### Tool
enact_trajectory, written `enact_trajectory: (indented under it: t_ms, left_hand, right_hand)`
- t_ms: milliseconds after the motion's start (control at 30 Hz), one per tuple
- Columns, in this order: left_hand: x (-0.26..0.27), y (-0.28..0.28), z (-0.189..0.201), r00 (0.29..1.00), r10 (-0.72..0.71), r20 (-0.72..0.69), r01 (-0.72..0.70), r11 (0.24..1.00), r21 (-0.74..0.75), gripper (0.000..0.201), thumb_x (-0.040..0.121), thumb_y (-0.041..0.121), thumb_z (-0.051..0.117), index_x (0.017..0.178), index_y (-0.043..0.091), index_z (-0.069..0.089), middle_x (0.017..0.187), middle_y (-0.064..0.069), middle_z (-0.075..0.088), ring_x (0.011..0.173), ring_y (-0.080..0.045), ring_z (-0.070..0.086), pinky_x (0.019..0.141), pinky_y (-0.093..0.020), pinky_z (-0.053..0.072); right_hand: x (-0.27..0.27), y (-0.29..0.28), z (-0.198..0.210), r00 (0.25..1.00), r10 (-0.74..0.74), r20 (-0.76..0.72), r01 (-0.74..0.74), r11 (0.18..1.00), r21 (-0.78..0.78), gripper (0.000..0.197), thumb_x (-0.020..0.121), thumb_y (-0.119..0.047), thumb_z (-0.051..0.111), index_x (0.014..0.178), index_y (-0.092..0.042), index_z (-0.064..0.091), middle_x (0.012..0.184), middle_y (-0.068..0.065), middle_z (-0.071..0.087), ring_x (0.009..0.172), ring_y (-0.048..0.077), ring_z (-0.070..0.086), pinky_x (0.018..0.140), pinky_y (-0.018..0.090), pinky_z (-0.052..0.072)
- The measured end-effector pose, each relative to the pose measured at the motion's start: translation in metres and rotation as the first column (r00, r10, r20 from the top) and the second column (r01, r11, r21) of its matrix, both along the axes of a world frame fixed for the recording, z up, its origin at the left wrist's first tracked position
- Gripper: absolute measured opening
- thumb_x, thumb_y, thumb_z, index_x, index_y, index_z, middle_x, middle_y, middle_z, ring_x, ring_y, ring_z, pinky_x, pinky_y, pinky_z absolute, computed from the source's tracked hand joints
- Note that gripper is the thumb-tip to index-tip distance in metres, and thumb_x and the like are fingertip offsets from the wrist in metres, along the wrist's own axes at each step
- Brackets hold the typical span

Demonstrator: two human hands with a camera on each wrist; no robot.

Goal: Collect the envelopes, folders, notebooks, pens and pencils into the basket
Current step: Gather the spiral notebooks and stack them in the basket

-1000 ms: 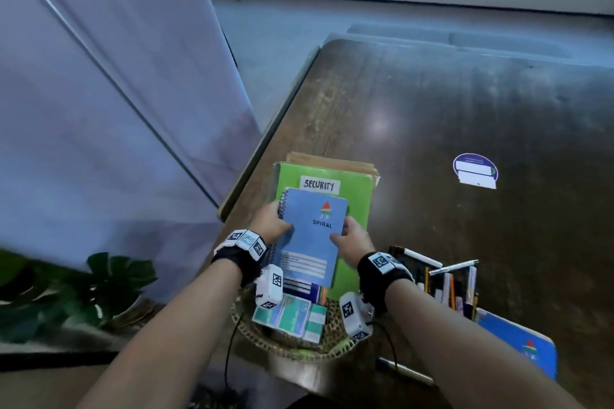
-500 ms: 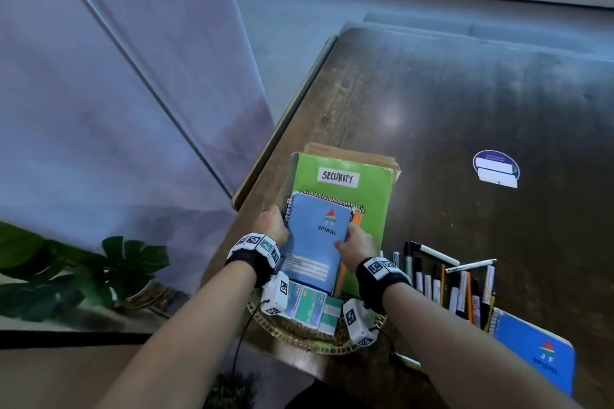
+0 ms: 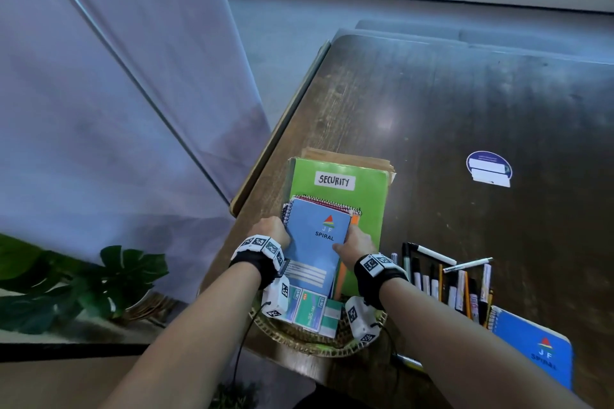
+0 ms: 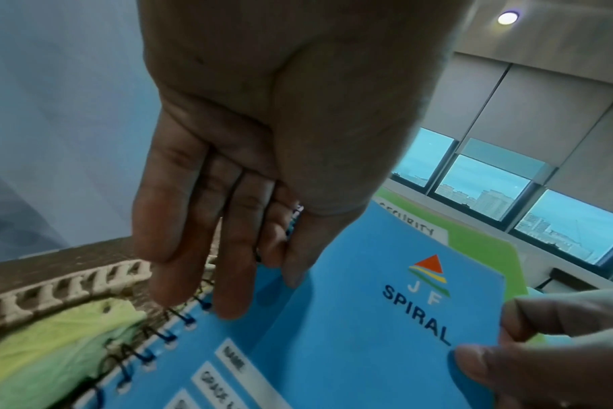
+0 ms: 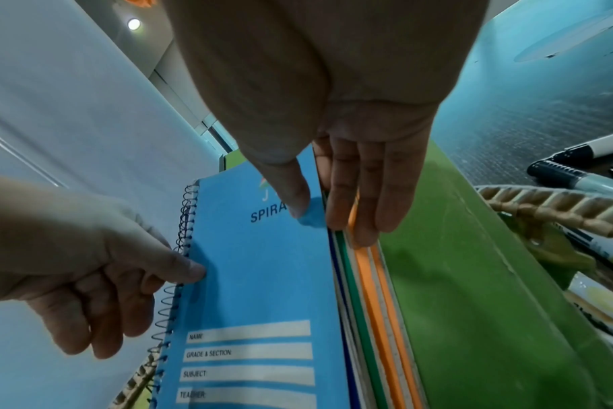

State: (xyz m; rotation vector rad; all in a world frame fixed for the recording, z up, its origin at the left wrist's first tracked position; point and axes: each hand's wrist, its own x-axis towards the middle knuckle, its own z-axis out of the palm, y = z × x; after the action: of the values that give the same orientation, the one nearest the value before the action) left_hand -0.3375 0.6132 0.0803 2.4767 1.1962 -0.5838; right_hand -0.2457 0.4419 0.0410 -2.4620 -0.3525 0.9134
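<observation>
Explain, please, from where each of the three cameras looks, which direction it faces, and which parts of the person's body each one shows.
Head: on the head, facing forward and down at the table; shows both forearms, left hand and right hand holding the blue spiral notebook.
Left wrist: below the left palm, facing along the fingers; the right hand's fingertips appear too.
Right wrist: below the right palm, facing along the fingers; the left hand appears too.
Shared: notebook, green SECURITY folder, wicker basket.
</observation>
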Motion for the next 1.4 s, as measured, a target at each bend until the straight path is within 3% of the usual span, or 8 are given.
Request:
enact_trajectory:
  t_ms: [233, 333, 733, 900, 1133, 1233, 1300, 1400]
  left_hand:
    - [0.025, -0.034, 0.006, 0.995, -0.091, 0.037, 0.097, 0.972, -0.213, 0.027, 0.082, 0.028, 0.063, 0.063, 0.009, 0.063, 0.080, -0.011, 0.075, 0.077, -0.028, 0.073, 0.077, -0.036, 0.061]
    - [0.047, -0.065, 0.007, 0.985, -0.138, 0.103, 0.162, 0.943, -0.290, 0.033, 0.085, 0.035, 0.066, 0.068, 0.007, 0.069, 0.064, -0.006, 0.073, 0.061, -0.022, 0.071, 0.068, -0.035, 0.062]
    - [0.132, -0.247, -0.006, 0.903, -0.384, 0.193, 0.430, 0.792, -0.434, 0.027, 0.083, 0.038, 0.073, 0.090, 0.012, 0.070, 0.087, -0.005, 0.074, 0.080, -0.026, 0.073, 0.073, -0.039, 0.062]
    - [0.149, -0.319, -0.027, 0.894, -0.409, 0.182, 0.441, 0.732, -0.519, 0.030, 0.089, 0.040, 0.069, 0.092, 0.011, 0.065, 0.083, -0.007, 0.071, 0.079, -0.027, 0.074, 0.071, -0.039, 0.062]
    - [0.148, -0.391, -0.076, 0.877, -0.480, 0.036, 0.418, 0.722, -0.551, 0.032, 0.090, 0.040, 0.066, 0.082, 0.009, 0.064, 0.084, -0.013, 0.072, 0.079, -0.028, 0.073, 0.069, -0.037, 0.058]
    - [0.145, -0.409, -0.092, 0.834, -0.551, -0.035, 0.466, 0.737, -0.490, 0.031, 0.090, 0.039, 0.063, 0.078, 0.012, 0.057, 0.108, -0.015, 0.065, 0.076, -0.024, 0.068, 0.055, -0.029, 0.048]
    - [0.147, -0.418, -0.097, 0.827, -0.558, -0.067, 0.473, 0.756, -0.452, 0.024, 0.091, 0.036, 0.061, 0.093, 0.012, 0.060, 0.139, -0.022, 0.051, 0.089, -0.026, 0.067, 0.066, -0.031, 0.051]
    - [0.151, -0.426, -0.102, 0.855, -0.511, -0.091, 0.428, 0.793, -0.434, 0.027, 0.093, 0.029, 0.061, 0.110, 0.008, 0.059, 0.131, -0.018, 0.055, 0.106, -0.031, 0.064, 0.077, -0.034, 0.049]
  right_hand:
    - [0.014, -0.022, 0.013, 0.997, -0.058, 0.052, 0.056, 0.998, 0.043, 0.036, 0.091, -0.034, 0.063, 0.118, -0.014, 0.053, 0.119, 0.010, 0.064, 0.099, 0.028, 0.062, 0.078, 0.030, 0.047]
    - [0.023, -0.048, 0.021, 0.991, -0.103, 0.087, 0.098, 0.994, 0.051, 0.031, 0.090, -0.036, 0.064, 0.111, -0.016, 0.055, 0.114, 0.010, 0.065, 0.098, 0.028, 0.062, 0.075, 0.029, 0.044]
    - [0.064, -0.268, 0.011, 0.925, -0.374, 0.068, 0.380, 0.915, -0.137, 0.018, 0.087, -0.041, 0.061, 0.090, -0.025, 0.054, 0.102, 0.003, 0.066, 0.098, 0.026, 0.062, 0.075, 0.030, 0.044]
    - [0.076, -0.352, -0.006, 0.888, -0.456, 0.063, 0.456, 0.850, -0.264, 0.033, 0.090, -0.038, 0.061, 0.116, -0.019, 0.055, 0.125, 0.007, 0.055, 0.110, 0.026, 0.058, 0.091, 0.037, 0.049]
    - [0.083, -0.416, -0.037, 0.849, -0.526, -0.055, 0.470, 0.799, -0.375, 0.054, 0.090, -0.030, 0.065, 0.134, -0.009, 0.043, 0.133, 0.016, 0.056, 0.116, 0.034, 0.058, 0.086, 0.037, 0.050]
    - [0.080, -0.425, -0.052, 0.846, -0.523, -0.101, 0.451, 0.804, -0.387, 0.058, 0.090, -0.037, 0.068, 0.133, -0.008, 0.042, 0.129, 0.016, 0.059, 0.113, 0.033, 0.061, 0.082, 0.037, 0.051]
    - [0.079, -0.429, -0.061, 0.850, -0.517, -0.103, 0.444, 0.808, -0.387, 0.056, 0.089, -0.037, 0.068, 0.130, -0.009, 0.041, 0.127, 0.016, 0.060, 0.111, 0.034, 0.062, 0.082, 0.039, 0.051]
    - [0.080, -0.432, -0.068, 0.855, -0.508, -0.098, 0.445, 0.819, -0.363, 0.053, 0.088, -0.030, 0.069, 0.126, -0.011, 0.038, 0.125, 0.018, 0.058, 0.109, 0.036, 0.061, 0.081, 0.040, 0.052]
